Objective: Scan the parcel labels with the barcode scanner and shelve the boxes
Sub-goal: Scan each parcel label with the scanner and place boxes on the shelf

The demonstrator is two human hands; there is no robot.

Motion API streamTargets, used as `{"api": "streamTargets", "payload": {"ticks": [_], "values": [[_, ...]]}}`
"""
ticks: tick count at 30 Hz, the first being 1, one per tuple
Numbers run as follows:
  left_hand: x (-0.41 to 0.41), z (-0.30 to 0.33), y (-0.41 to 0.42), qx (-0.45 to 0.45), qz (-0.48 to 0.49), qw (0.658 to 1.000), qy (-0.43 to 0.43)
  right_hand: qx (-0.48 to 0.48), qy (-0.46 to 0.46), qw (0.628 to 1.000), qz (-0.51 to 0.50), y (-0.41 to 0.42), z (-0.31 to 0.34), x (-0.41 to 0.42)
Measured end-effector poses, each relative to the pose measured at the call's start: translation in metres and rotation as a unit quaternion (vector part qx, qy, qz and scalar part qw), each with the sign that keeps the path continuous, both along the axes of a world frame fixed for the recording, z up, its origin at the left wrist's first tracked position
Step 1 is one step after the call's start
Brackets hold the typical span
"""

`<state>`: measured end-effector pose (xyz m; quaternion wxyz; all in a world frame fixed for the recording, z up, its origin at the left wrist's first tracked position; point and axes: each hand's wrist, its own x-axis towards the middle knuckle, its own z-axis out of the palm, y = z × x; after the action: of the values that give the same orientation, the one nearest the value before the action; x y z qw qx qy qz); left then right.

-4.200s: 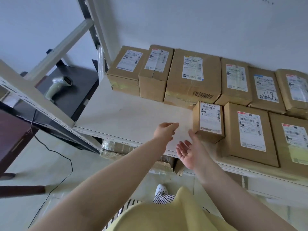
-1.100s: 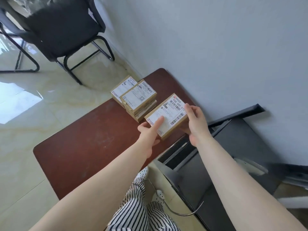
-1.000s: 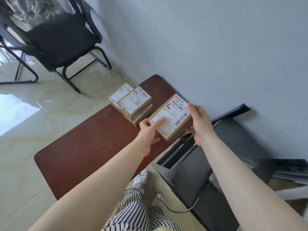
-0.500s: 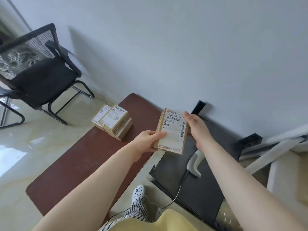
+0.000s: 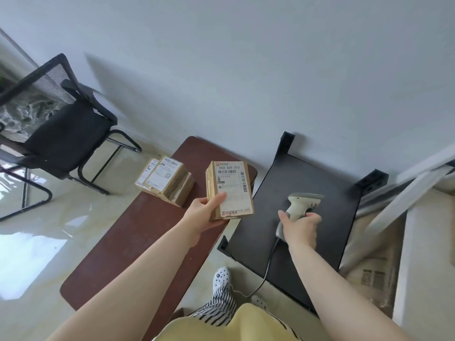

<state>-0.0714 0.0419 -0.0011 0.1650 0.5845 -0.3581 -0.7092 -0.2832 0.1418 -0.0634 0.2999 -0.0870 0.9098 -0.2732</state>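
Observation:
My left hand [image 5: 205, 210] holds a small cardboard parcel [image 5: 230, 190] by its lower left corner, thumb across the white label, which faces up toward me. To the right, my right hand [image 5: 300, 230] grips the handle of the white barcode scanner [image 5: 301, 202], which lies on the black side table [image 5: 327, 183]; its cable runs down toward the floor. A stack of small labelled parcels [image 5: 166, 183] sits at the far end of the brown table [image 5: 138, 242].
A black mesh chair [image 5: 56, 129] stands at the left on the glossy floor. White shelf struts [image 5: 406, 190] cross the right edge, with wrapped boxes [image 5: 371, 271] beneath. The wall lies close behind both tables.
My right hand has left the parcel and taken hold of the scanner handle. My left hand alone now holds the parcel, and the view has swung rightward.

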Motion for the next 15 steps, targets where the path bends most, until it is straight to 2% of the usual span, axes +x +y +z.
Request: {"api": "streamTargets", "payload": {"ticks": [4, 8, 12, 15], "values": [[0.003, -0.004, 0.001, -0.007, -0.014, 1.000, -0.009, 0.021, 0.010, 0.999, 0.024, -0.007, -0.003, -0.001], [0.005, -0.005, 0.003, -0.012, -0.016, 1.000, -0.010, -0.020, -0.023, 0.999, -0.021, -0.012, -0.001, -0.001], [0.014, -0.006, -0.003, -0.020, -0.022, 1.000, -0.008, -0.129, -0.054, 0.988, -0.059, -0.012, 0.015, -0.003], [0.022, -0.003, -0.008, -0.032, -0.023, 0.999, -0.014, -0.251, -0.155, 0.955, -0.022, -0.015, 0.037, -0.010]]}}
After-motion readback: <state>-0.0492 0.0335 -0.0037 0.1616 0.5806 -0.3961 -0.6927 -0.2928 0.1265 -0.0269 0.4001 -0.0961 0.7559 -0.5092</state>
